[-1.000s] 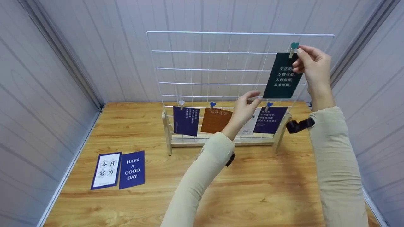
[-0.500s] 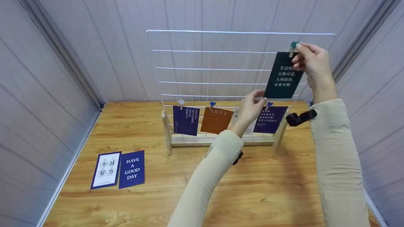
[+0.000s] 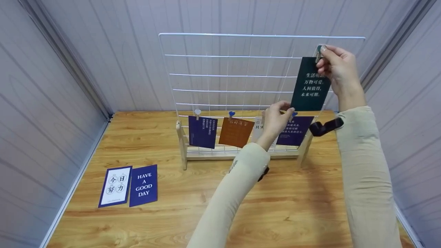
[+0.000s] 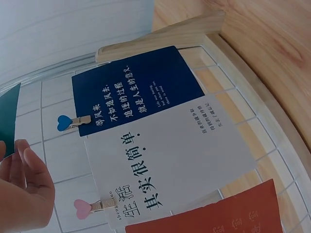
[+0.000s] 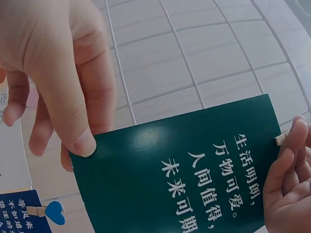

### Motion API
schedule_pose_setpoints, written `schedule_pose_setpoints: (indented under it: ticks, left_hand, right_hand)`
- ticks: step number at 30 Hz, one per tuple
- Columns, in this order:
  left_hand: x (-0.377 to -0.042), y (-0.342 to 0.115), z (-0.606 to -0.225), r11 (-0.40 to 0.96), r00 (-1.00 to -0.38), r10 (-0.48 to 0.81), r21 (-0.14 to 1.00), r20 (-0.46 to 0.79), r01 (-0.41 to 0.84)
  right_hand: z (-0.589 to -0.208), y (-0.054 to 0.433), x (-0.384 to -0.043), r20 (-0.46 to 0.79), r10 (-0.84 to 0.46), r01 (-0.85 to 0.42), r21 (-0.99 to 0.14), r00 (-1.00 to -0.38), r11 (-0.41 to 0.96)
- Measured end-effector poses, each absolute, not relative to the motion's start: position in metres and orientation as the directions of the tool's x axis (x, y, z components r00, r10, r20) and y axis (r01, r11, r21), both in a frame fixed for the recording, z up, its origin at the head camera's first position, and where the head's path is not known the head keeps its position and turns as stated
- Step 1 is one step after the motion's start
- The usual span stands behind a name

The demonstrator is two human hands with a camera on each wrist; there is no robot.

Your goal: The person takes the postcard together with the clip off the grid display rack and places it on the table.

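A dark green card (image 3: 310, 88) with white Chinese writing stands against the upper right of a white wire grid rack (image 3: 220, 74). In the head view, my right hand (image 3: 344, 72) pinches a small clothespin (image 3: 319, 50) with a green heart at the card's top edge. My left hand (image 3: 274, 124) holds the card's lower left corner between thumb and fingers, as the right wrist view shows with the thumb (image 5: 82, 141) on the card's face. Below hang a navy card (image 4: 136, 92) on a blue-heart clothespin (image 4: 70, 122) and a white card (image 4: 170, 155) on a pink-heart clothespin (image 4: 87, 207).
An orange card (image 3: 236, 132) and a purple card (image 3: 202, 132) hang lower left on the rack, which has a wooden base (image 3: 241, 155). On the wooden table (image 3: 165, 220) lie a white-and-purple card (image 3: 115, 182) and a "HAVE A GOOD DAY" card (image 3: 143, 185).
My left hand has moved right and taken hold of the green card's lower left corner. The card's lower end has shifted slightly right and down. My right hand has moved slightly left at the clothespin.
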State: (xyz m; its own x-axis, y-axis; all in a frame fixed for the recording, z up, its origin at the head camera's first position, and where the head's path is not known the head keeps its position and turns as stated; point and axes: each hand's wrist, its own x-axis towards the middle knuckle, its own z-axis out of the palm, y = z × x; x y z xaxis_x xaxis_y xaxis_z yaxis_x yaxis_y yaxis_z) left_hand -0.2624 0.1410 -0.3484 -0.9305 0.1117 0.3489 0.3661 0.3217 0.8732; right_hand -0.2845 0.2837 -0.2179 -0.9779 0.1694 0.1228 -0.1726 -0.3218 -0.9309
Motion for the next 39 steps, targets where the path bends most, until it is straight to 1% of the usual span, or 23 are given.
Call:
schedule_pose_setpoints:
  ticks: [7,14,26,32,39]
  left_hand:
    - [-0.2606,0.1407,-0.3475,0.369,-0.92,0.089,0.845,0.382,0.387]
    - [-0.2591,0.1412,-0.3464,0.418,-0.918,0.077,0.823,0.389,0.384]
    - [-0.2601,0.1418,-0.3455,0.423,-0.919,0.073,0.822,0.388,0.381]
    - [-0.2611,0.1418,-0.3451,0.41,-0.925,0.073,0.834,0.373,0.369]
    - [-0.2609,0.141,-0.346,0.425,-0.919,0.077,0.821,0.386,0.38]
  right_hand:
    - [-0.2167,0.2839,-0.2864,0.116,0.155,-0.165,-0.918,-0.981,-0.36]
    - [-0.2154,0.2841,-0.2885,0.102,0.148,-0.156,-0.897,-0.984,-0.414]
    - [-0.2151,0.2855,-0.2909,0.062,0.173,-0.145,-0.844,-0.983,-0.517]
    - [-0.2135,0.2822,-0.2911,0.084,0.21,-0.185,-0.83,-0.974,-0.526]
    - [-0.2083,0.2766,-0.2902,0.107,0.226,-0.216,-0.816,-0.968,-0.536]
